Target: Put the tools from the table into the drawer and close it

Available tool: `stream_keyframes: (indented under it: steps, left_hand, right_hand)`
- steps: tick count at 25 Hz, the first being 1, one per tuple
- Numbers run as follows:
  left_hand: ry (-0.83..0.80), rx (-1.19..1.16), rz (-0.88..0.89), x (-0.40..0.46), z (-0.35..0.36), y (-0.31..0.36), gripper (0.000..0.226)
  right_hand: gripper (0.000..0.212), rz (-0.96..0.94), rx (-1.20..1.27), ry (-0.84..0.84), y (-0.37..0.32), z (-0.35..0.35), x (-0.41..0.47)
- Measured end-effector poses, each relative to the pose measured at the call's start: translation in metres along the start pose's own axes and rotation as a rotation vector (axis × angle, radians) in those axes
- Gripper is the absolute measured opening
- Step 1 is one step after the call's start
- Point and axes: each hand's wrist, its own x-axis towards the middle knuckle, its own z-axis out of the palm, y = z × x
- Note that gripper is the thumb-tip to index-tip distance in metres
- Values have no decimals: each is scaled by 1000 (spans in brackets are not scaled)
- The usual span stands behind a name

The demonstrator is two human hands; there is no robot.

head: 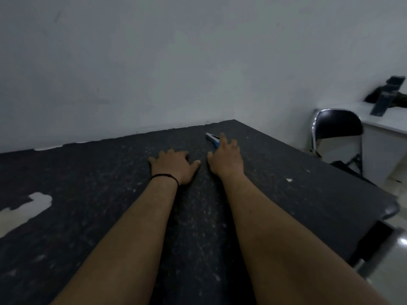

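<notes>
Two bare forearms fill the bottom of the view, reaching forward and away from the camera across a dark tabletop. On the left, the left hand (175, 167) lies palm down and flat on the table (88, 194), fingers spread loosely and the thumb pointing toward the other hand; it holds nothing. A thin black wrist band (165, 177) circles that wrist.

Just beside it, thumb tips close but apart, the right hand (224, 158) reaches a little farther forward. Its fingers are spread and slightly curled, and the fingertips (222, 136) cover the near end of a tool (211, 138). Whether the fingers are closed around that tool or only resting on it cannot be told, since the picture is blurred there.

What shows of the tool is a pale metal tip pointing toward the wall and a strip of blue next to the fingers. It lies on the table near the far right corner.

Farther out, the tabletop is black and speckled with pale flecks, with a worn whitish patch at its left edge. A plain light wall stands behind it. At the right, well apart from the hands, a black folding chair (338, 133) with a shiny metal frame stands in front of a white desk (387, 126) that carries some dark objects.
</notes>
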Motion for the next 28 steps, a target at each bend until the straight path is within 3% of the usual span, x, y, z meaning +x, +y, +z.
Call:
stream_keyframes:
  steps: [3, 7, 11, 14, 17, 19, 22, 24, 26, 28]
  left_hand:
    - [27, -1, 0, 18, 14, -1, 79]
    - [88, 10, 8, 15, 15, -4, 74]
    - [259, 4, 78, 1, 8, 1, 49]
    - [322, -3, 122, -24, 5, 8, 31]
    - [319, -52, 171, -64, 7, 18, 31]
    - [301, -190, 221, -103, 6, 39, 42]
    - [138, -630, 243, -152, 0, 79, 63]
    - [39, -878, 237, -169, -4, 101, 56]
    - [16, -985, 230, -184, -10, 116, 44]
    - [15, -1022, 235, -207, -15, 133, 44]
  right_hand:
    - [75, -11, -127, -33, 0, 15, 51]
    - [56, -67, -191, -87, -7, 17, 65]
    - [33, -72, -189, 79, -9, 1, 18]
    - [30, -87, -142, 47, 1, -19, -35]
    - [32, -122, -44, -15, 23, -47, -82]
    - [45, -115, 127, 23, 42, -70, -120]
    - [59, -44, 429, 166, 63, -91, -174]
    - [58, -53, 491, 177, 71, -101, -202]
    - [59, -87, 545, 158, 85, -112, -228]
    - [51, -44, 633, 253, 114, -125, -254]
